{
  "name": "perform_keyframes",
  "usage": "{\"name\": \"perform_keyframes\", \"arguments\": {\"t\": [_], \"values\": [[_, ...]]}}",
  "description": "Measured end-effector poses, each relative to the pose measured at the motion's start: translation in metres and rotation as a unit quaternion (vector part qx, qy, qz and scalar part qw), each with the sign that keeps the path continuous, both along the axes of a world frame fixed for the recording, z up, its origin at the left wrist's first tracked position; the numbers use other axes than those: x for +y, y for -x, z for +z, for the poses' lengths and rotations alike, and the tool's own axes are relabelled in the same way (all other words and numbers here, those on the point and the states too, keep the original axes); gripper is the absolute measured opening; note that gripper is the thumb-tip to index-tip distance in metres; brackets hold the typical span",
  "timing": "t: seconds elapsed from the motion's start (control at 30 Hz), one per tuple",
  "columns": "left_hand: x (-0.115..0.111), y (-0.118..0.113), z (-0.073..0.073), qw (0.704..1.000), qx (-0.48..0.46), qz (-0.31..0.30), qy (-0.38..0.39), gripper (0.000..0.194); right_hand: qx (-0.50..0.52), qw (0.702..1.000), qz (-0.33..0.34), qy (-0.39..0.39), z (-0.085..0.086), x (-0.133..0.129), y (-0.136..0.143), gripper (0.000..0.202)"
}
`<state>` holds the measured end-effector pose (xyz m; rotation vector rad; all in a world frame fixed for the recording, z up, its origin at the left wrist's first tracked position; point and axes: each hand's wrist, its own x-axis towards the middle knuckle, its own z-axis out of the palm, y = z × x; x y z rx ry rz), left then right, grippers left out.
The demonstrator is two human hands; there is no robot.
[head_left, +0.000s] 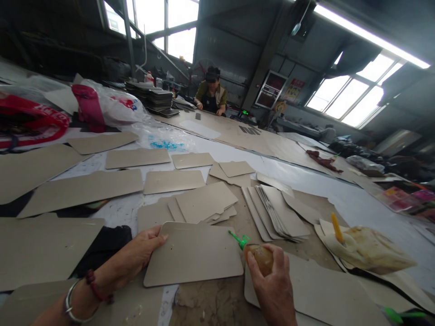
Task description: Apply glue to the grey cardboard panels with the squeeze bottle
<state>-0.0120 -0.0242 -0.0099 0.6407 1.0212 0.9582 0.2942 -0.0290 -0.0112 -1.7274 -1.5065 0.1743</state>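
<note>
No legible text or numbers anywhere.

- Daylight pours through the windows [163, 27] at upper left and upper right of the frame, both blown out to white.
- A ceiling strip light [370, 36] glares at upper right.
- The roof and far walls stay dim.
- The bench [306, 167] is evenly lit, with soft shadows.
- Wide-angle distortion bends the frame edges, and the corners are slightly soft.
</note>
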Motion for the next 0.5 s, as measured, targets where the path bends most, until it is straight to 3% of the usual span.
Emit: {"name": "perform_keyframes", "arguments": {"t": [0.23,0.5], "values": [[-0.001,0.001,0.001,1.000,0.003,-0.004,-0.003,0.046,0.007,1.000,-0.018,0.015,0.001,0.002,-0.004,0.054],[-0.002,0.000,0.001,1.000,0.003,0.002,0.001,0.059,0.031,0.998,0.039,0.027,-0.006,-0.001,0.015,0.044]]}}
